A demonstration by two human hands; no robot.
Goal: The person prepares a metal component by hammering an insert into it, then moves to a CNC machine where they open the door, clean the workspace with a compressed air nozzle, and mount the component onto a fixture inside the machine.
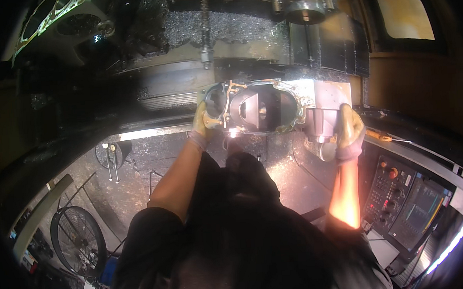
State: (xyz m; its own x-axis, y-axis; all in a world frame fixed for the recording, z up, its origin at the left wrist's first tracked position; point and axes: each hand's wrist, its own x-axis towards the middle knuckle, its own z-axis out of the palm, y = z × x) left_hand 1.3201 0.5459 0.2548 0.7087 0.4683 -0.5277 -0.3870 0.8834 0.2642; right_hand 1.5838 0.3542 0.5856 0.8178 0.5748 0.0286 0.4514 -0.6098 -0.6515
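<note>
A large metal casting (305, 97) with a wide oval opening and a smaller round opening at its left end spans the space between my hands. My gloved left hand (202, 122) grips its left end, beside the smaller opening. At the right end, my gloved right hand (350, 129) is closed round the edge, next to a boxy projection that points toward me. The casting's rim has an irregular, shiny machined face. Most of the fingers of both hands are hidden behind the casting.
Metal chips cover the machine interior (182, 28) ahead. A spindle-like fixture (305, 12) and a hanging threaded rod (207, 56) stand beyond the casting. To the right are a control panel (404, 203) and an orange-handled tool (379, 135). A fan (78, 241) stands at the lower left.
</note>
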